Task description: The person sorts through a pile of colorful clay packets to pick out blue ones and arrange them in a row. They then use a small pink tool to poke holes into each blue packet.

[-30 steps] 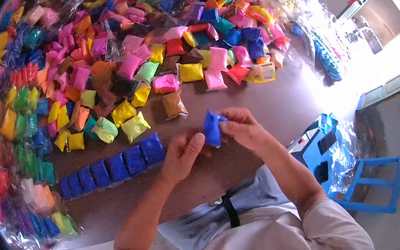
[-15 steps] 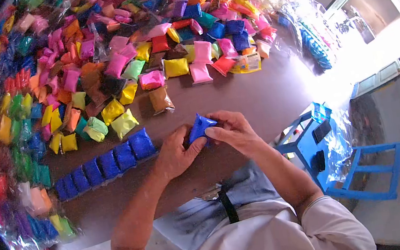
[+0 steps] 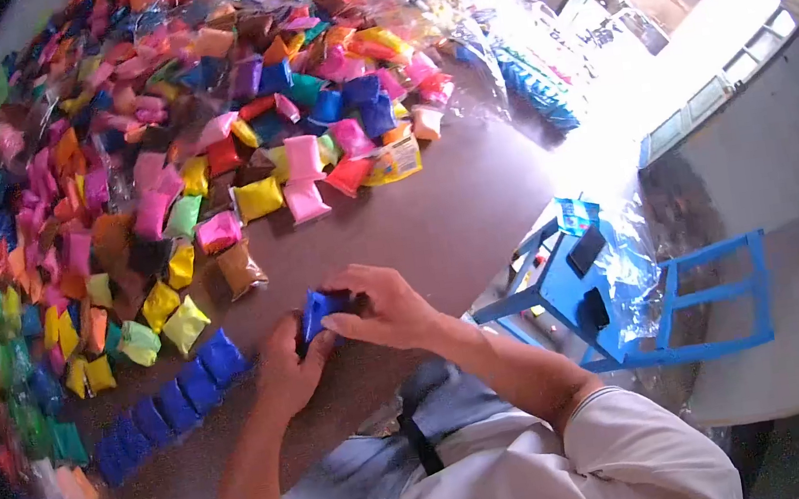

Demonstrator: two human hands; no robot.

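A blue packet is held up between both hands over the brown table. My left hand grips its left side, the thumb pressed toward it. From the right, my right hand pinches the same packet with thumb and fingers. Left of my hands lies a slanting row of several blue packets, set side by side on the table. A brown packet and a pale yellow packet rest just beyond my left hand.
A large heap of coloured packets covers the far and left parts of the table. On the right stand a small blue table with dark objects on it and a blue chair. Behind them is a bright doorway.
The camera view has turned and shifted, so the table and hands appear further left and lower. Both hands still hold the blue packet, which now appears tilted differently.
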